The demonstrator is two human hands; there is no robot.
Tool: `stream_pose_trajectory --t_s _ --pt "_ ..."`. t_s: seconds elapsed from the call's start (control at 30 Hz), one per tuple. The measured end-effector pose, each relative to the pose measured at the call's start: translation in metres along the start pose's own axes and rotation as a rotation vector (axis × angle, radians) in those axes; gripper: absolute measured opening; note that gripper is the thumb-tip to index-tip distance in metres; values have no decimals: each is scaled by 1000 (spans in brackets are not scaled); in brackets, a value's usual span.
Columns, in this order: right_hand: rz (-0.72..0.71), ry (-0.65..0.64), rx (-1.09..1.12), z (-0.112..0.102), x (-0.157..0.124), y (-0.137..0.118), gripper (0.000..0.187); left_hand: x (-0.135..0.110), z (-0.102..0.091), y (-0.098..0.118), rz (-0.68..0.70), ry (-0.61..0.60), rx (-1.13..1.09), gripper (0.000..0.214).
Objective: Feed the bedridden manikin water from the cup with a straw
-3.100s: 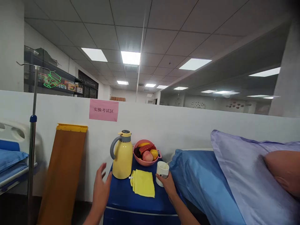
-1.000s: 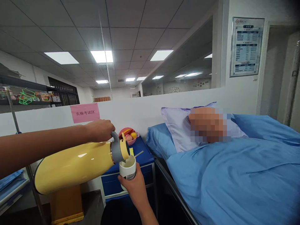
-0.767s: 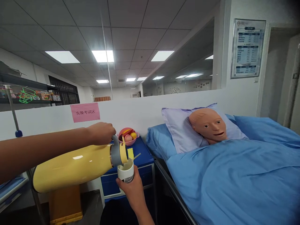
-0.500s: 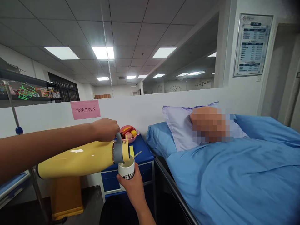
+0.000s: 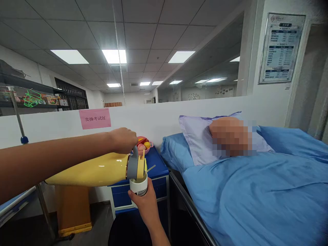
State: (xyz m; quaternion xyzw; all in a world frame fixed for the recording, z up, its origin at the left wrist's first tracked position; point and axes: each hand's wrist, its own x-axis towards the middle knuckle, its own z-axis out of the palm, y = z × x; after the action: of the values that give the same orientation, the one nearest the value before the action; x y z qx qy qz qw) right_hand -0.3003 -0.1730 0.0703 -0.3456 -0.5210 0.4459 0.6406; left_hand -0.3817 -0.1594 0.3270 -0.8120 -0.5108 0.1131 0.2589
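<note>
My left hand (image 5: 124, 140) is closed round the grey handle of a yellow thermos jug (image 5: 94, 171). The jug lies nearly level in the air, its spout end right at the mouth of a white paper cup (image 5: 138, 186). A thin straw (image 5: 151, 168) leans out over the cup's right rim. Fingers and thumb of my right hand (image 5: 146, 201) wrap round the cup from below and hold it roughly upright. Any stream of liquid is hidden behind the spout and rim.
Behind the cup stands a blue bedside cabinet (image 5: 156, 162) with a pink fruit basket (image 5: 151, 145). To the right is a bed with a blue quilt (image 5: 251, 191), a pillow (image 5: 196, 140) and a blurred head. A black bed rail (image 5: 189, 208) runs alongside. A metal pole (image 5: 19, 119) stands left.
The jug's spout end has shifted slightly right and lower onto the cup, and its base has come up, so it is closer to level. The right hand and cup stay almost still.
</note>
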Motion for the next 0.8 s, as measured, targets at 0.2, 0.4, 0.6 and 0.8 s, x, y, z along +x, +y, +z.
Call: stream_pose_trajectory --t_s 0.2,0.4,0.6,0.8 --pt "-12 8 27 -1 0 -2 53 2 -6 4 45 0 21 10" --pt "-2 -2 66 1 -3 -6 51 5 -6 8 129 8 105 19" --pt "10 -25 59 2 -4 -8 53 8 -4 9 144 14 90 23" --pt "12 -52 78 3 -4 -5 54 13 -3 12 223 18 240 20"
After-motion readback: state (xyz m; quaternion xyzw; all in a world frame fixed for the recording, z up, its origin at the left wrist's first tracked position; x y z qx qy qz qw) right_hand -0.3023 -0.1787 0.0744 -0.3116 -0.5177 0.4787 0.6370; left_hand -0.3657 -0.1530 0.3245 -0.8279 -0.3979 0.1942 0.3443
